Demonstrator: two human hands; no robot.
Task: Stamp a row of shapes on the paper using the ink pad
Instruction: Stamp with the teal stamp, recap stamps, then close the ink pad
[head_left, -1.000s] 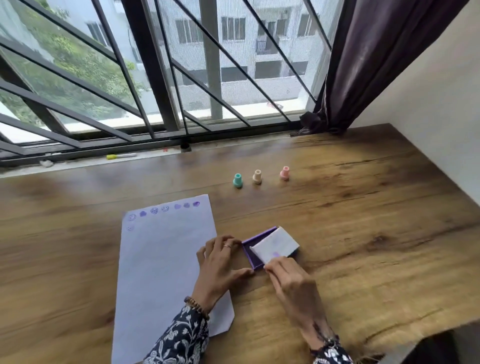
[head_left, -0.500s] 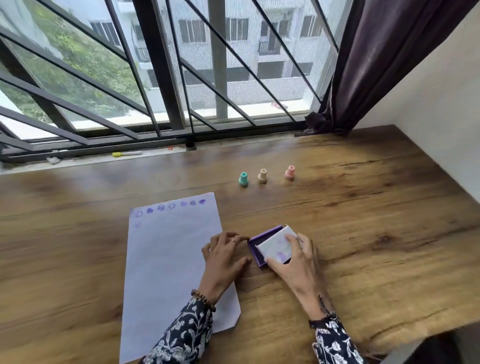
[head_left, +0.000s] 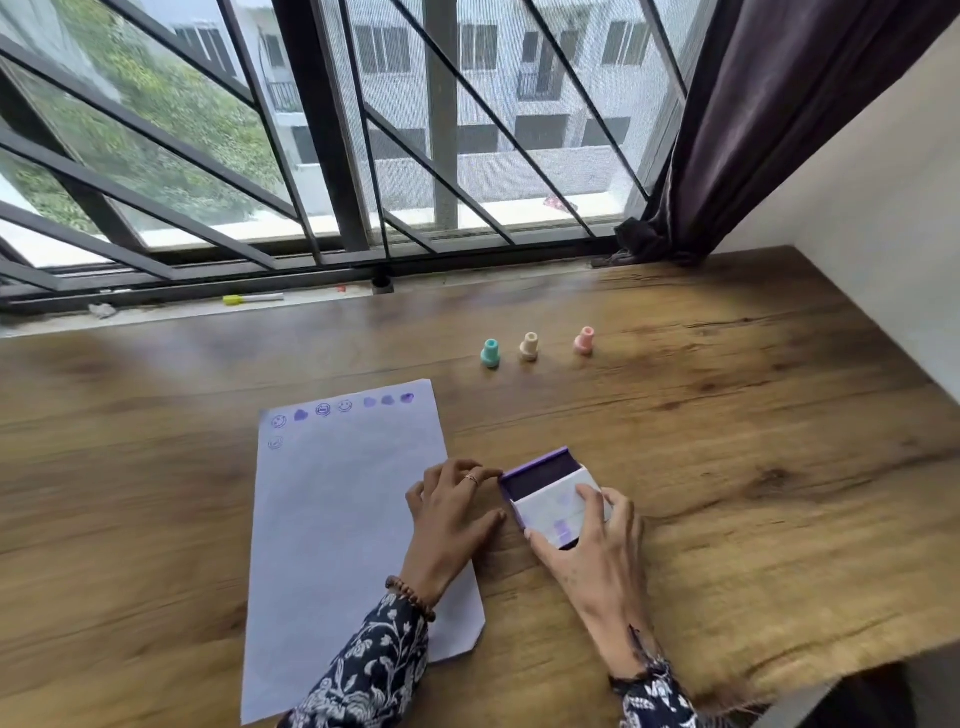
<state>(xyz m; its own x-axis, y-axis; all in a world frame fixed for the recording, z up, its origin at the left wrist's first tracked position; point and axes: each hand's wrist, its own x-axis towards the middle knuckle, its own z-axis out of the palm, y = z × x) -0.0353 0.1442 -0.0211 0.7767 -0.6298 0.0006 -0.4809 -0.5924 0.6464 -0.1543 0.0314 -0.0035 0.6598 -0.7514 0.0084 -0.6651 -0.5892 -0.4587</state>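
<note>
Though half-lidded, ink pad under right fingers

No readable text, labels or numbers anywhere in view

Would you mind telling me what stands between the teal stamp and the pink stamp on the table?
In the head view, the cream stamp stands upright between the teal stamp and the pink stamp, apart from both.

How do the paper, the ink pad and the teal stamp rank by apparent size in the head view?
1. paper, by far the largest.
2. ink pad, partly covered by the right hand.
3. teal stamp, the smallest; it stands farther from the camera, but the difference looks too big for that to change the order.
</note>
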